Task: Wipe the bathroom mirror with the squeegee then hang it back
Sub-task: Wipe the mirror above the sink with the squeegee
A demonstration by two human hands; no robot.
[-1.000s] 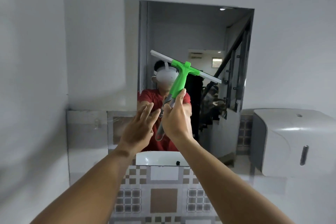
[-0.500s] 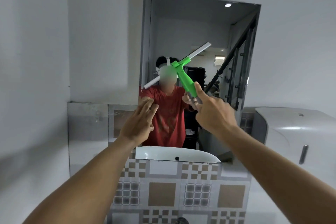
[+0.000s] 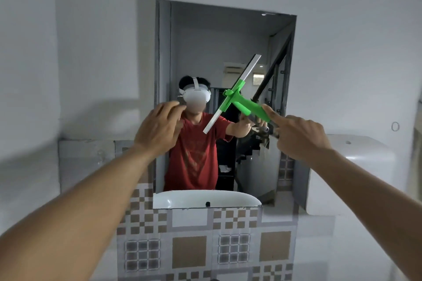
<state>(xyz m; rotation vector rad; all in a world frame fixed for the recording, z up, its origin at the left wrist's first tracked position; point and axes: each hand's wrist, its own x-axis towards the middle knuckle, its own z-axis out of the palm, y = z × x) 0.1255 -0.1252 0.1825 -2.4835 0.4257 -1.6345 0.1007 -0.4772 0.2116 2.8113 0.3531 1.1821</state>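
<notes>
Gripping the squeegee (image 3: 237, 100) before the mirror (image 3: 219, 36), right hand (image 3: 299, 137) closed; left hand (image 3: 157, 128) loose, empty.

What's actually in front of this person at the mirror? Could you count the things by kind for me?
Squeegee: 1
Mirror: 1
White wall dispenser: 1
Hands: 2, left hand and right hand
Total: 5

One head-worn wide-angle view faces the wall mirror (image 3: 219, 52) squarely from close range, both forearms reaching in from the lower corners; the glass fills the frame's centre.
</notes>
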